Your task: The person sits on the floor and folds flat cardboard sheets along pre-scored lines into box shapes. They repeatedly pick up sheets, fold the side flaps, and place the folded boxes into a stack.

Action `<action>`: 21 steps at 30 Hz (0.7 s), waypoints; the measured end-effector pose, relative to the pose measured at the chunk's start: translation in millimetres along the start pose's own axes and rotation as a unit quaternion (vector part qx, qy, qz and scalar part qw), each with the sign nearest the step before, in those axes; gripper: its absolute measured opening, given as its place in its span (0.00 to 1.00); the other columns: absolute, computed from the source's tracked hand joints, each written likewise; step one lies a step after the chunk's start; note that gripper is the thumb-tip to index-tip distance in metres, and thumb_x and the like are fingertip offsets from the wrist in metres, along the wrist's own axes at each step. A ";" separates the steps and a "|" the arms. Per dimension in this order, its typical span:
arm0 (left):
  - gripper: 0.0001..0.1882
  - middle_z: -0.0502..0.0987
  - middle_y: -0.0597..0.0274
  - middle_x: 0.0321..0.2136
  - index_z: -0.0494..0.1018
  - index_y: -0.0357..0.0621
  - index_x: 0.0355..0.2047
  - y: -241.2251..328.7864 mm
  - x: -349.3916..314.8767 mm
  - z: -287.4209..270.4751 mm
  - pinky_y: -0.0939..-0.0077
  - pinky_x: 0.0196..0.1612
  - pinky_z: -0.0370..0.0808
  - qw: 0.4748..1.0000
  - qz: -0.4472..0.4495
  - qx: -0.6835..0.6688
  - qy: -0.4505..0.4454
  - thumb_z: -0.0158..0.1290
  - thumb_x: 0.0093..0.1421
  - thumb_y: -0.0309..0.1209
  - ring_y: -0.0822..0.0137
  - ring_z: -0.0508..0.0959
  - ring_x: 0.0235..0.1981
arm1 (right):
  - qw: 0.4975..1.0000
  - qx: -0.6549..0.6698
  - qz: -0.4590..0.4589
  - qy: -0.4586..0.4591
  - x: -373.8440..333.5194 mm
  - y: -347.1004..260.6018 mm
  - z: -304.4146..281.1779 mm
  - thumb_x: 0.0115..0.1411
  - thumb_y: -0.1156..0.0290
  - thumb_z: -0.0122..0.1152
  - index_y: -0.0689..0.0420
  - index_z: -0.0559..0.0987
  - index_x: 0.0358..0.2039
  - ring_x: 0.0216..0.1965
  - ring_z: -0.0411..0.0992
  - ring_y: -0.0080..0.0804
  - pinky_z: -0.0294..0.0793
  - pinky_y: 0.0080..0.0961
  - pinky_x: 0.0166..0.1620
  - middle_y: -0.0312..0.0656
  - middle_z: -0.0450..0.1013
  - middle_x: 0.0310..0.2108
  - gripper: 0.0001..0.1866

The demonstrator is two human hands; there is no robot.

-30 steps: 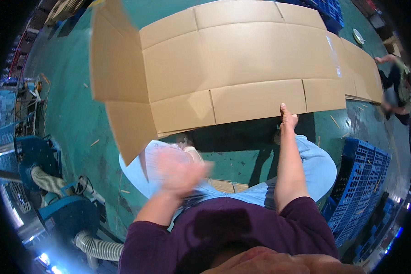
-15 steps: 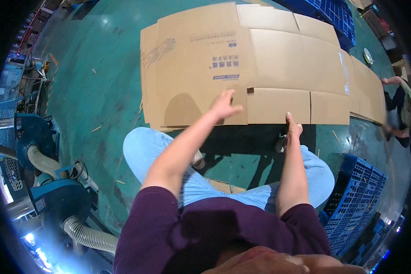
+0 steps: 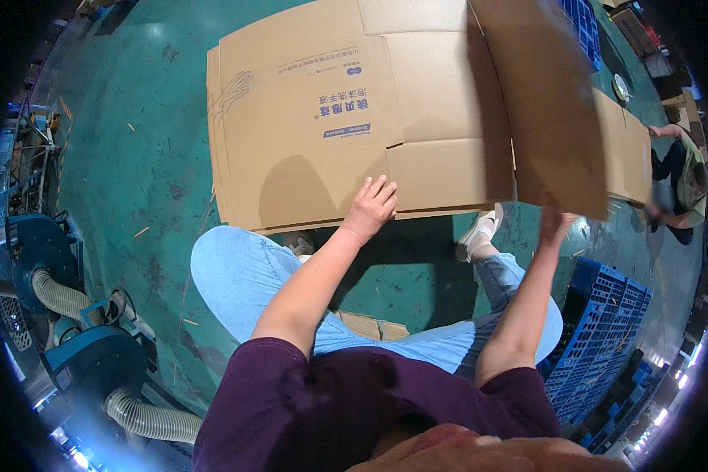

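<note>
A large flattened cardboard box (image 3: pixel 291 118) lies in front of my knees, with blue print and a line drawing of hands on its left part. My left hand (image 3: pixel 372 208) rests on its near edge, fingers stretched out over the printed panel. At the right, a panel of the box (image 3: pixel 547 102) stands tilted up, its shaded face blurred by motion. My right hand (image 3: pixel 557 223) grips that panel at its lower near corner; the fingertips are partly hidden.
More brown cardboard (image 3: pixel 625 149) extends to the right, where another person (image 3: pixel 680 177) crouches. A blue plastic pallet (image 3: pixel 598 330) stands by my right knee, another blue pallet (image 3: pixel 580 31) at the far right. Machines with ribbed hoses (image 3: pixel 153 415) stand at the left on the green floor (image 3: pixel 145 149).
My right hand has moved right and lifted the right panel of the box up from flat. My left hand has come down onto the near edge. The view has shifted slightly.
</note>
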State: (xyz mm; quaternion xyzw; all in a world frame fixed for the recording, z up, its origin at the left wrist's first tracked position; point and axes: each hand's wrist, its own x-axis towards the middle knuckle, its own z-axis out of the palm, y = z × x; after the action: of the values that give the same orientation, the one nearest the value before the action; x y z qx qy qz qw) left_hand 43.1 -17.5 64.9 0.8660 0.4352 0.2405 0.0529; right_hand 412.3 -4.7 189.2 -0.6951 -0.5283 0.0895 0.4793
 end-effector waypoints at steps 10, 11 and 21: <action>0.17 0.72 0.57 0.46 0.73 0.44 0.32 -4.4 -5.8 11.9 0.52 0.58 0.65 0.999 -0.031 0.004 -0.011 0.62 0.40 0.32 0.54 0.69 0.54 | 0.789 -0.337 -0.405 -0.317 -121.3 -48.5 169.3 0.57 0.69 0.49 0.51 0.68 0.56 0.55 0.64 0.52 0.67 0.48 0.52 0.46 0.61 0.60 0.24; 0.18 0.72 0.56 0.46 0.73 0.44 0.34 -2.3 -7.4 8.4 0.53 0.58 0.65 0.999 -0.036 -0.008 -0.008 0.62 0.40 0.33 0.55 0.69 0.54 | 0.770 -0.364 -0.411 -0.326 -125.2 -44.7 176.0 0.57 0.69 0.49 0.52 0.68 0.56 0.55 0.64 0.52 0.68 0.47 0.52 0.47 0.60 0.60 0.24; 0.31 0.57 0.46 0.61 0.63 0.41 0.57 -141.0 19.1 -10.3 0.58 0.63 0.54 0.867 -0.489 0.090 0.007 0.48 0.59 0.48 0.51 0.56 0.63 | 0.901 -0.301 -0.186 -0.253 -19.3 -8.9 192.3 0.51 0.53 0.60 0.54 0.70 0.52 0.61 0.53 0.55 0.50 0.51 0.62 0.49 0.59 0.60 0.30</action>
State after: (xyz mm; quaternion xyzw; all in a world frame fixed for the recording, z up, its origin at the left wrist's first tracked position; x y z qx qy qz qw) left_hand -54.7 83.0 38.6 0.5413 0.8234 0.1492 0.0827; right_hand 277.0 89.3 87.8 -0.6493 -0.7531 0.0083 0.1060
